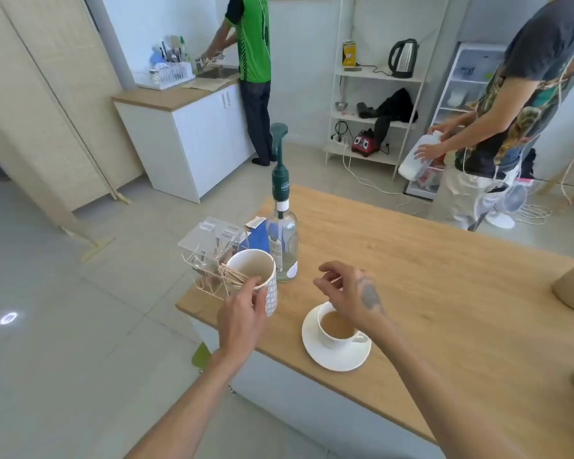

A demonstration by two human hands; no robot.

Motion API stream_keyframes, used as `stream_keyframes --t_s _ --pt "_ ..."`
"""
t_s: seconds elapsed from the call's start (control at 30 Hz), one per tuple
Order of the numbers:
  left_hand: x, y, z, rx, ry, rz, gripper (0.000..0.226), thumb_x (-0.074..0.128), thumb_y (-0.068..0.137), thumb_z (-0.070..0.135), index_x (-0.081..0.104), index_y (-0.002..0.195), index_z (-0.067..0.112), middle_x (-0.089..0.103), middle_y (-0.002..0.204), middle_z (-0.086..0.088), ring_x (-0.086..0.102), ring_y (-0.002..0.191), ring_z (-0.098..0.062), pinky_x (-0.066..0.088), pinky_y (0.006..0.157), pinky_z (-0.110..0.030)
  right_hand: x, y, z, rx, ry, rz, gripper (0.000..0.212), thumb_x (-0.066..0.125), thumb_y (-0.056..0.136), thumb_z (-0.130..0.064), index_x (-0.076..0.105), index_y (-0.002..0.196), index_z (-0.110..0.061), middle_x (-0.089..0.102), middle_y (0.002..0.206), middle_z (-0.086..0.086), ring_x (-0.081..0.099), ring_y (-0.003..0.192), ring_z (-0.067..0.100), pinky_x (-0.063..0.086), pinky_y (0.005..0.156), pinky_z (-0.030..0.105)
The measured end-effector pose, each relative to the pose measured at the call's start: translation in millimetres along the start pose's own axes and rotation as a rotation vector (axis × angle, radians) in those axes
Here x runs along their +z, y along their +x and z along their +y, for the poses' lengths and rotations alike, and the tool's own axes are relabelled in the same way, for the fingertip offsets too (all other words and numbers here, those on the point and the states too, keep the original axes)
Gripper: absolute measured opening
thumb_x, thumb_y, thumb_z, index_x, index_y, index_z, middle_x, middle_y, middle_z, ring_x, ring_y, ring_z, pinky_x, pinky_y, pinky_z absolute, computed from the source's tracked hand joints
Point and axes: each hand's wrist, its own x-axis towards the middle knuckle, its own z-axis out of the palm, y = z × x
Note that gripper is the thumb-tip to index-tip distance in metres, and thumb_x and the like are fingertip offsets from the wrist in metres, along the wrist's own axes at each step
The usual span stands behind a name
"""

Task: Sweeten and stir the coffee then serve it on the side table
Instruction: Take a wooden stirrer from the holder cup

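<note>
The left hand (242, 306) is wrapped around a paper cup (257, 276) of wooden stirrers (234, 276). The right hand (348, 293), empty and loosely curled, is held above the coffee cup (337, 326) on the bench (444, 276). 1 stirrer is best pinched out singly.

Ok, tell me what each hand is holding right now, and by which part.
The left hand has its grip around the side of the paper cup of wooden stirrers. The right hand hovers over the coffee cup; whether its fingers pinch anything cannot be told.
</note>
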Motion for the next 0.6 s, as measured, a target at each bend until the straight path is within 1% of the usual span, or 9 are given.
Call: stream_keyframes --t_s 0.07,0.13,0.23,0.33,0.43,0.5,0.6 --pt "-4.4 8.5 -2.4 0.01 0.06 -0.031 0.027 0.06 0.099 0.025 0.071 0.122 0.015 0.079 0.087 -0.009 0.069 0.082 -0.037 0.055 0.067 -0.043 15.9 22.9 -16.3 -0.044 -0.012 -0.059 0.035 0.076 0.086 -0.027 0.068 0.117 -0.013 0.069 0.084 -0.004 0.062 0.072 0.011 0.049 0.07 0.022" --pt "-6.2 12.7 -3.3 0.038 0.119 -0.059 0.025 0.059 0.099 0.026 0.072 0.12 0.018 0.078 0.084 -0.011 0.07 0.08 -0.039 0.053 0.063 -0.042 33.9 43.5 -29.2 -0.059 -0.047 -0.136 0.043 0.077 0.084 -0.031 0.064 0.122 -0.015 0.067 0.087 -0.006 0.061 0.076 0.014 0.049 0.072 0.026" --pt "-3.6 16.4 -9.9 0.046 0.158 -0.086 0.024 0.058 0.099 0.026 0.074 0.117 0.021 0.077 0.082 -0.011 0.07 0.078 -0.039 0.052 0.06 -0.041 61.1 61.2 -29.1 -0.078 -0.089 -0.185 0.045 0.076 0.083 -0.028 0.063 0.123 -0.014 0.069 0.09 -0.004 0.062 0.081 0.016 0.051 0.075 0.029" --pt "-1.2 18.5 -14.8 0.066 0.172 -0.101 0.021 0.057 0.099 0.027 0.074 0.112 0.022 0.077 0.081 -0.01 0.07 0.076 -0.039 0.052 0.059 -0.041 77.4 66.4 -25.6 -0.085 -0.107 -0.124 0.03 0.075 0.082 -0.022 0.069 0.11 -0.014 0.073 0.087 0.001 0.065 0.081 0.019 0.049 0.071 0.027" --pt "-1.5 17.7 -16.7 0.106 0.159 -0.085 0.017 0.06 0.098 0.025 0.075 0.104 0.022 0.076 0.075 -0.009 0.07 0.071 -0.039 0.051 0.055 -0.04 87.8 69.3 -24.1 -0.103 -0.091 -0.068 0.008 0.073 0.082 -0.02 0.073 0.086 -0.013 0.073 0.076 0.004 0.065 0.073 0.023 0.05 0.065 0.029" --pt "-3.6 18.3 -17.1 0.127 0.169 -0.088 0.017 0.06 0.098 0.025 0.076 0.104 0.022 0.075 0.074 -0.009 0.07 0.07 -0.038 0.051 0.055 -0.038 90.7 71.1 -26.0 -0.107 -0.072 -0.056 0.01 0.07 0.083 -0.019 0.072 0.075 -0.013 0.073 0.071 0.006 0.066 0.068 0.024 0.053 0.064 0.033" --pt "-7.2 21.3 -15.6 0.142 0.215 -0.107 0.018 0.06 0.098 0.025 0.077 0.103 0.022 0.075 0.074 -0.01 0.07 0.071 -0.038 0.052 0.056 -0.039 86.4 72.2 -29.1 -0.12 -0.069 -0.043 0.013 0.069 0.086 -0.016 0.075 0.076 -0.01 0.074 0.071 0.007 0.067 0.067 0.023 0.054 0.063 0.033"
